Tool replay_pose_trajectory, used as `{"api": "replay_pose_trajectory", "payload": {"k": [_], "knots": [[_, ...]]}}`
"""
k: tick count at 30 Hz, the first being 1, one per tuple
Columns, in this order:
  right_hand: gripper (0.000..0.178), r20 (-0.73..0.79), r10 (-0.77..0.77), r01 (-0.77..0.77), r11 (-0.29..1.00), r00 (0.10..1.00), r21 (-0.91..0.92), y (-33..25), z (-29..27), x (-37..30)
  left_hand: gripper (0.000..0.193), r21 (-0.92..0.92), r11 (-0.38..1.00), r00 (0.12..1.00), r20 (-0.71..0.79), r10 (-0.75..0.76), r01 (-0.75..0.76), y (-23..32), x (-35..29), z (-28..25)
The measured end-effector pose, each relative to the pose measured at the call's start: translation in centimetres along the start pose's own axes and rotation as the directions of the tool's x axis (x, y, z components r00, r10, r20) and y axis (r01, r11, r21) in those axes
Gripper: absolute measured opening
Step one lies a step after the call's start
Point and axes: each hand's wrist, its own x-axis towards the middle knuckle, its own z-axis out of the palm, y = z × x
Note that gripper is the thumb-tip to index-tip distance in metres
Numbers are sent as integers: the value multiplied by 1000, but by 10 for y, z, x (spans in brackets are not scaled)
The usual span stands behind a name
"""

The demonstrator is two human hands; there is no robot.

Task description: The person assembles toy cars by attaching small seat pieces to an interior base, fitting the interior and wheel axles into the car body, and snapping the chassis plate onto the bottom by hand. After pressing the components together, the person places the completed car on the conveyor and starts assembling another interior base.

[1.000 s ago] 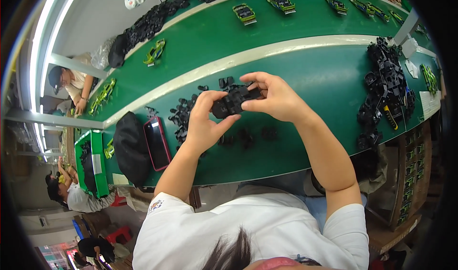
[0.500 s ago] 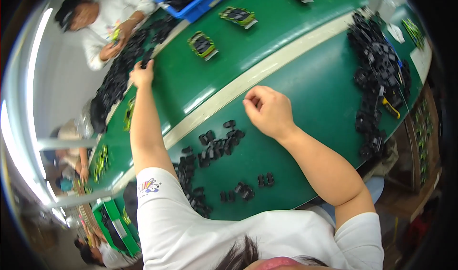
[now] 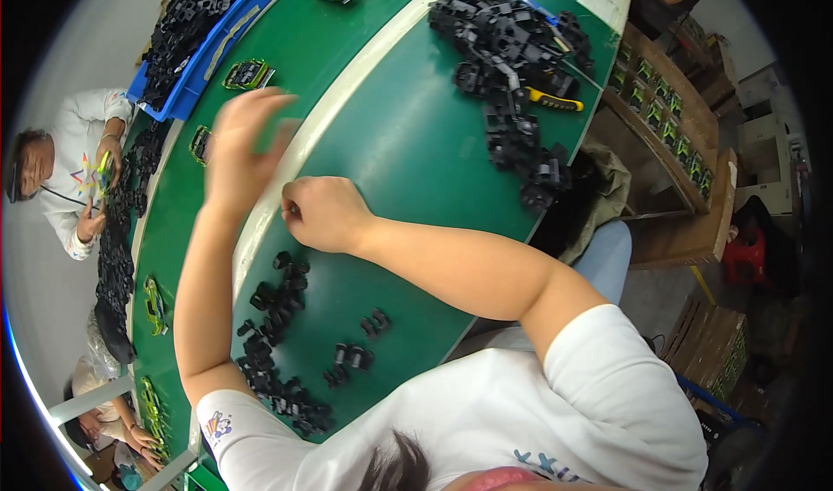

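Note:
My left hand (image 3: 241, 148) is raised over the green work surface near the cream strip, blurred by motion. Its fingers and thumb look apart, and nothing shows between them. Just to its right, my right hand (image 3: 328, 213) hovers with its fingers curled into a loose fist; whatever they may hold is hidden. Below the hands, small black plastic parts (image 3: 276, 309) lie in a loose band on the green table (image 3: 408, 179). A few more black parts (image 3: 375, 323) lie apart from it. Beyond my left hand is a green-and-black assembly (image 3: 248, 75).
A large heap of black parts (image 3: 499, 75) lies at the far right, beside a yellow-handled tool (image 3: 555, 101). A blue crate (image 3: 178, 92) of black parts stands far left. Near it, a person (image 3: 74, 166) handles a green piece. Wooden racks (image 3: 677, 144) stand to the right.
My view has turned right, so the scene sits further left. My left hand has come back from the black parts along the far edge toward my right hand, which stays curled.

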Motion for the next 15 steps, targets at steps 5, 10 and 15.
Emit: {"api": "replay_pose_trajectory", "payload": {"k": [5, 10, 15], "knots": [[15, -82, -305, 305, 952, 949, -10, 14, 46, 2, 48, 82, 872, 859, 237, 454, -483, 115, 69, 59], [21, 310, -282, -172, 424, 908, 889, 73, 51, 7, 40, 154, 737, 714, 438, 546, -658, 163, 114, 119], [37, 453, -236, 260, 966, 859, 11, 27, 22, 10, 34, 259, 778, 740, 571, 354, -572, 124, 80, 112]]}}
